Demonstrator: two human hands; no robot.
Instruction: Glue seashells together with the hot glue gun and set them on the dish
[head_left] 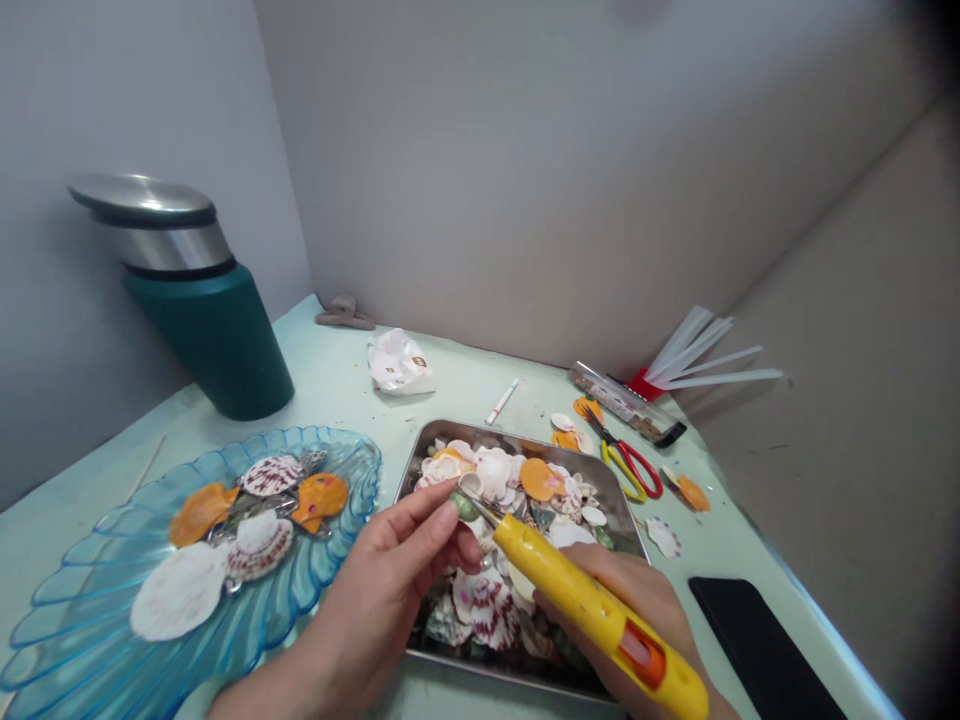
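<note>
My left hand (409,555) pinches a small green shell (463,506) between thumb and fingertips, above the tray. My right hand (637,590) is wrapped round a yellow pen-shaped tool (581,588) with a pointed metal tip and an orange-red part set in its handle. The tip points at the green shell and is right beside it; whether they touch I cannot tell. Beneath both hands lies a metal tray (634,520) heaped with white, orange and purple-striped shells (491,610). The hands hide part of the heap.
Left stands a blue scalloped dish (67,610) holding shells; behind it is a green tumbler (217,340). Right of the tray are scissors (634,470), loose shells (664,537) and a black phone-like slab (761,645). White sticks (694,350), a crumpled wrapper (400,362) and a hair claw (345,313) lie near the wall.
</note>
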